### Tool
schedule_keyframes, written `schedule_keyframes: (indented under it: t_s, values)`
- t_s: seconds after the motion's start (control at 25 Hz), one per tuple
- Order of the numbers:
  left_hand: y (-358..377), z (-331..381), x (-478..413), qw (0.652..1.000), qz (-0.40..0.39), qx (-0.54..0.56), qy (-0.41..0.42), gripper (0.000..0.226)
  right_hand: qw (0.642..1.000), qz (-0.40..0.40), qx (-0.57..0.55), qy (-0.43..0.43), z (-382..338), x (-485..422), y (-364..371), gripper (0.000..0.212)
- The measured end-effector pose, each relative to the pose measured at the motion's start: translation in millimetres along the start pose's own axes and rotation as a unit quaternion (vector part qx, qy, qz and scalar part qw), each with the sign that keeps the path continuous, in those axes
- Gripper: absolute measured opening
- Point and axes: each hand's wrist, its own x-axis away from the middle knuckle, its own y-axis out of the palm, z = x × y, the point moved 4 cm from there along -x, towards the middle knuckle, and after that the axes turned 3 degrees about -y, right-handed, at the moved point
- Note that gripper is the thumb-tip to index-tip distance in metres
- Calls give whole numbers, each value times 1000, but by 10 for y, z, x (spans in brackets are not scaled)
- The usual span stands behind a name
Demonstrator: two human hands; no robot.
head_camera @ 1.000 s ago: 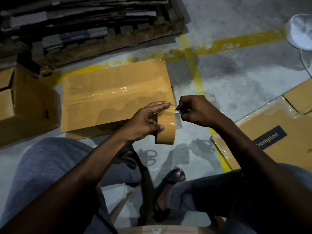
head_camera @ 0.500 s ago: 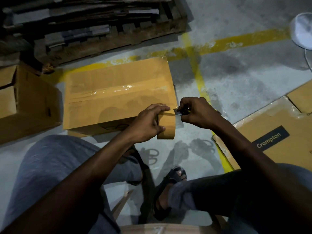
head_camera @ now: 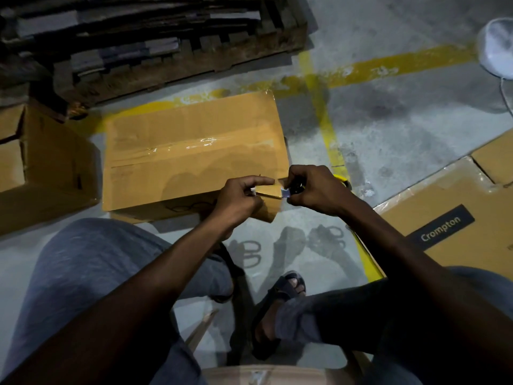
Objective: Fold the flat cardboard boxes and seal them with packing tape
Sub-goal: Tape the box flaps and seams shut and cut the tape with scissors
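Left hand (head_camera: 238,201) is gripping the packing tape roll (head_camera: 268,213), right hand (head_camera: 316,190) pinching a small cutter (head_camera: 287,192) just beside it; the film is probably thin and sticky, so hold it taut by the roll.

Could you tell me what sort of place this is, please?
Probably a warehouse or packing area: bare concrete floor with yellow painted lines, a wooden pallet of flat cardboard, and a taped cardboard box.

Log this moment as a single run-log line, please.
step: cutting tape | left grip: holds tape roll | right grip: holds blade against tape | box: seam taped
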Motion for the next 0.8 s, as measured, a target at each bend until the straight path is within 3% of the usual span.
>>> schedule_keyframes:
  t_s: [0.16,0.32,0.48,0.56,0.64,0.8]
  values:
    - [42,-1,-10,999,0,53,-6,59,999,-8,-15,38,118,-36,-10,29]
    - [59,4,-29,994,66,90,11,28,999,-10,-35,40,107,-44,3,34]
    - [68,20,-62,989,121,76,34,32,998,-37,-37,18,25,-32,91,22]
    - [103,69,-49,989,130,36,63,33,984,-47,-164,56,7,-24,171,22]
    - [156,125,-19,987,125,-6,105,34,940,-37,-319,118,11,-29,219,31]
    - [239,134,-45,984,113,-33,132,32,911,-4,-369,185,129,-60,235,29]
